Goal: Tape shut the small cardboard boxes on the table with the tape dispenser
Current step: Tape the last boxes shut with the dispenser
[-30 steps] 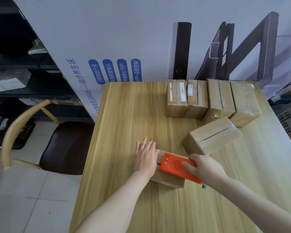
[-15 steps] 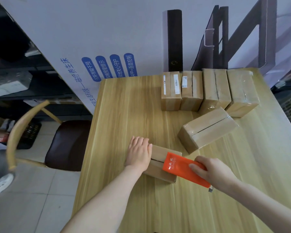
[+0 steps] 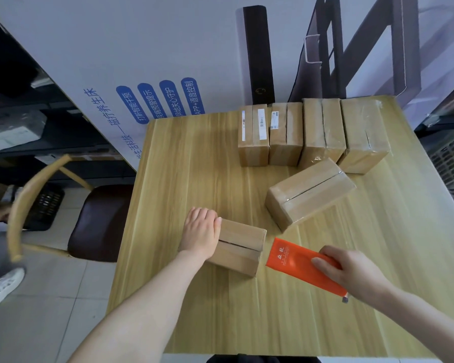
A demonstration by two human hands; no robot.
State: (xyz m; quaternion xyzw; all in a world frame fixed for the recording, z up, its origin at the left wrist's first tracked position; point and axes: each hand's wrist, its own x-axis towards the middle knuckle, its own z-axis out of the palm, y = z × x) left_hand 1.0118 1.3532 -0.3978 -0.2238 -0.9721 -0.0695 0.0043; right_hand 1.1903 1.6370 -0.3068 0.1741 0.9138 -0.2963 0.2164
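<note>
Box (image 3: 237, 247) steadied under flat left hand (image 3: 200, 233); right hand (image 3: 351, 268) seemingly clasps orange dispenser (image 3: 298, 263).

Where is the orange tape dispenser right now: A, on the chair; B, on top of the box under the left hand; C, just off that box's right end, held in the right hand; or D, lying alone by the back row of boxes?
C: the right hand grips the orange tape dispenser just past the right end of the box, which the left hand steadies.
</note>
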